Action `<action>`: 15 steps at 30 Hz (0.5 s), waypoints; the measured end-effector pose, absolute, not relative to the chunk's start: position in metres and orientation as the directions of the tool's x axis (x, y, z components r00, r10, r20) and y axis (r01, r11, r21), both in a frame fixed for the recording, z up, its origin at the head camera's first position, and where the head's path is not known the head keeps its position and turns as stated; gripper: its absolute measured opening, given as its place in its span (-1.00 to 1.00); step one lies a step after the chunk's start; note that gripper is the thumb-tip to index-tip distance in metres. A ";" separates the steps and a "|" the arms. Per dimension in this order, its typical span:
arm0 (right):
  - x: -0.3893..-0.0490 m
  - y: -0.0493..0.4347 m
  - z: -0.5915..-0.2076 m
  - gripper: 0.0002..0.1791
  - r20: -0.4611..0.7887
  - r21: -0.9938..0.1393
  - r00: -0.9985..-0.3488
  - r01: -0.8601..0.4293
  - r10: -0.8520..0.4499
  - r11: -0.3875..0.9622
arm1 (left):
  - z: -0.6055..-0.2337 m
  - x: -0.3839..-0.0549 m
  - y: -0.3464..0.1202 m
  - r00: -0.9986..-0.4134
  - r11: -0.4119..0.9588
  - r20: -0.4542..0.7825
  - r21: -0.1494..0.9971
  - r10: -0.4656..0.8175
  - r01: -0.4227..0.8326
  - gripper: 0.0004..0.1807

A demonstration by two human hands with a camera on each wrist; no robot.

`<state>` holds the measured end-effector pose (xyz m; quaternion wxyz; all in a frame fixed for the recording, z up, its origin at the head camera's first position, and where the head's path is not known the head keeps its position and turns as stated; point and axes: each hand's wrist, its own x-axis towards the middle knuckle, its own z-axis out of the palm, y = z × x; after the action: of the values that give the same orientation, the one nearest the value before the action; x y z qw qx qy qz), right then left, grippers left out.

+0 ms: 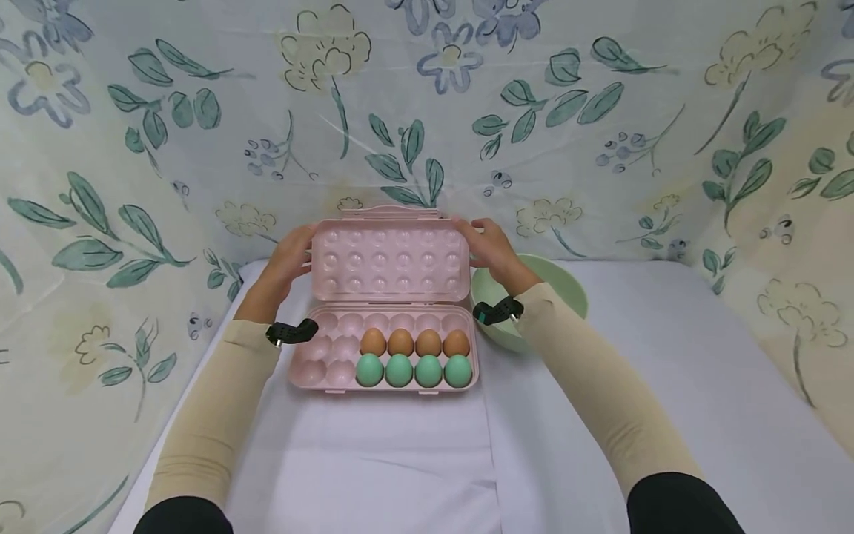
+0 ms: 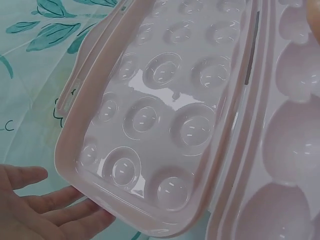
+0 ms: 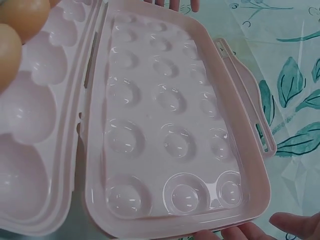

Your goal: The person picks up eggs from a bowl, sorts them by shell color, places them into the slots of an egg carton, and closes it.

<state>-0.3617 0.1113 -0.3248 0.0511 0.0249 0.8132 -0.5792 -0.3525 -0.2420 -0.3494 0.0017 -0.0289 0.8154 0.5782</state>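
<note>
A pink plastic egg carton (image 1: pixel 313 376) lies on the white cloth with its dimpled lid (image 1: pixel 391 259) raised toward the back. Brown eggs (image 1: pixel 400 343) form a row behind green eggs (image 1: pixel 399 371) on the right side of its base. At the lid's left end is my left hand (image 1: pixel 287 259); its fairly straight fingers touch the outer edge, thumb apart, in the left wrist view. My right hand (image 1: pixel 494 248) is at the opposite end, fingers against the lid's outside and partly hidden behind it. The right thumb (image 3: pixel 292 225) stays off the lid.
A light green bowl (image 1: pixel 563 285) stands right of the carton, partly behind my right forearm. Its contents are hidden. A floral cloth (image 1: pixel 427 96) rises behind the white table surface (image 1: pixel 373 460). The lid's handle (image 3: pixel 250 100) sticks out from its far edge.
</note>
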 end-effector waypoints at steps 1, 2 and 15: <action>-0.360 0.110 -0.326 -0.06 -0.108 -0.940 -0.994 0.096 -0.018 0.327 | -0.351 -0.351 -0.244 -0.999 0.313 -0.031 0.949 -0.043 -0.043 -0.12; -0.360 0.110 -0.326 -0.07 -0.106 -0.941 -0.994 0.095 -0.016 0.326 | -0.352 -0.349 -0.246 -0.999 0.302 -0.028 0.952 -0.039 -0.039 -0.12; -0.342 0.110 -0.320 -0.12 -0.055 -0.942 -0.998 0.042 -0.031 0.334 | -0.350 -0.336 -0.250 -0.999 0.227 0.030 0.974 -0.035 0.021 -0.18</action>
<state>-0.3418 0.1104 -0.3200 0.0316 0.0033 0.8160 -0.5772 -0.3357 -0.2500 -0.3496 -0.0224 -0.0043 0.7829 0.6217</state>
